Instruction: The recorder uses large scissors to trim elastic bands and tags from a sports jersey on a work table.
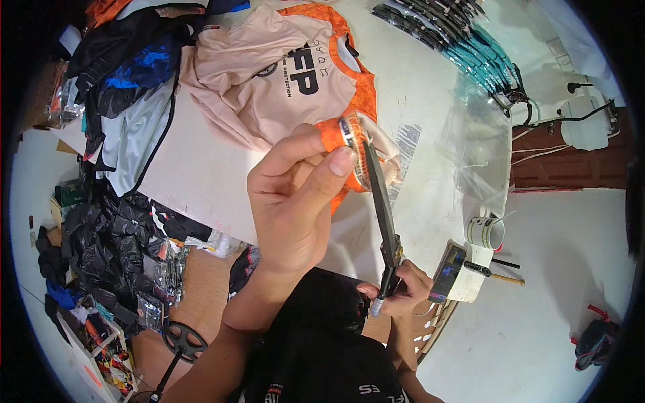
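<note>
A big white desk (201, 174), with clothes spread over the far side. On top, a soft pink and orange shirt (269, 74), lying flat. Light and floppy, so easy to lift but quick to sag and slide. Left of it, a heap of dark clothes (127, 74). Far right, a row of teal and black packets (463, 47), with clear plastic bags (480, 148) just nearer.

In the middle, the left hand (292, 201), its grip pinched tight on the orange cuff (336, 144) of the shirt sleeve, thumb on top, cuff lifted off the desk. Thin cloth, best held right at the hem, where it bunches thick and does not slip.

Near and right, the right hand (400, 289), grip closed around the handle end of long black scissors (383, 215). Stiff, hard and sharp; blades pointing up to the cuff, tips touching or just beside it, hard to tell which. Beside that hand, a roll of tape (485, 232).
</note>
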A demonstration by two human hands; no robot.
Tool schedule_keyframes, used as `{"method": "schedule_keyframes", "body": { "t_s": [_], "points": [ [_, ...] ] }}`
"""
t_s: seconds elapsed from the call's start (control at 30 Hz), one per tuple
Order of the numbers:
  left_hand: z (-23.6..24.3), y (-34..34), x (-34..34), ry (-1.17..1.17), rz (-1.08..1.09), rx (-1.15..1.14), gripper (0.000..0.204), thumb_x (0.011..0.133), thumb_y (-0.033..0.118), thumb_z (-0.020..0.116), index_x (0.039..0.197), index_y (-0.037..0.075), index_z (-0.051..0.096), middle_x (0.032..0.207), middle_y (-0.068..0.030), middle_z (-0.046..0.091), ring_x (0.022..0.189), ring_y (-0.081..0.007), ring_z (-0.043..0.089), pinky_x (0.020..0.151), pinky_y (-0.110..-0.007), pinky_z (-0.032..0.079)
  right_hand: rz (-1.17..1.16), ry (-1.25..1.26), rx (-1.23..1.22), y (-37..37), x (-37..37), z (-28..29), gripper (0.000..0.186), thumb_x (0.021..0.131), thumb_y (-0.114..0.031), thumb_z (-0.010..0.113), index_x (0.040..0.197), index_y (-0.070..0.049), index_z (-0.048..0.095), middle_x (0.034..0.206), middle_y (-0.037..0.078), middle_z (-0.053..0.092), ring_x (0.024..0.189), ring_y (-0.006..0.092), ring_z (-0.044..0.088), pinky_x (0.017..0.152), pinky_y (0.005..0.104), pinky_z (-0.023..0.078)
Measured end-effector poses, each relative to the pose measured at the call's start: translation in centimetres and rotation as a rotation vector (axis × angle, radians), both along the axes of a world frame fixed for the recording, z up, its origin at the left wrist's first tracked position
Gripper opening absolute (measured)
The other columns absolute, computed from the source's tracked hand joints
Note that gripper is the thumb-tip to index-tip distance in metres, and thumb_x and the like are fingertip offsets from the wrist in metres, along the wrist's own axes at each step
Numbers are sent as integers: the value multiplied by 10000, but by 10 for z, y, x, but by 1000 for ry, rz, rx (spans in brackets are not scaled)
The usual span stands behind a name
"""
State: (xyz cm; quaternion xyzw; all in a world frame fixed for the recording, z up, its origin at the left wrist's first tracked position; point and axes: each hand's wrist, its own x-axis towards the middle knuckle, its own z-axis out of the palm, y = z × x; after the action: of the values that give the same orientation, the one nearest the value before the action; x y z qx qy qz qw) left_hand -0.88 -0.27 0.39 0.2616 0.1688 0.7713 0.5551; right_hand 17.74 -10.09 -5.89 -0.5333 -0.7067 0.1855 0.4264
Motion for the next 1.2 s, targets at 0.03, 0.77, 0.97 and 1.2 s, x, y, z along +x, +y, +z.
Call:
{"method": "schedule_keyframes", "body": {
  "t_s": [0.03,0.77,0.97,1.2],
  "points": [
    [0,0,1,0,0,-1,156,837,-60,556,987,-40,589,834,-40,560,761,-76,516,715,-211,410,11,11,13,-1,1,-3,476,519,-349,877,633,-20,552,490,11,451,406,94,429,394,205,328],
    [-2,3,4,100,83,34,164,783,-79,619,941,-35,623,824,-50,563,727,-82,496,679,-215,393,21,50,50,0,-2,-13,473,526,-354,874,602,-30,539,479,14,447,406,121,425,398,217,323],
    [-4,2,2,101,84,59,166,781,-84,615,940,-35,621,830,-54,565,740,-96,509,693,-217,399,19,-54,-7,0,-2,-6,480,531,-381,867,587,-48,525,471,11,437,396,123,416,391,230,310],
    [-19,6,-8,8,-88,161,211,875,14,509,1081,-14,542,1083,-125,586,979,-195,575,913,-380,434,-29,179,-3,-10,2,-21,450,534,-333,873,588,-46,530,481,7,455,405,113,424,398,222,314]
  ]
}}
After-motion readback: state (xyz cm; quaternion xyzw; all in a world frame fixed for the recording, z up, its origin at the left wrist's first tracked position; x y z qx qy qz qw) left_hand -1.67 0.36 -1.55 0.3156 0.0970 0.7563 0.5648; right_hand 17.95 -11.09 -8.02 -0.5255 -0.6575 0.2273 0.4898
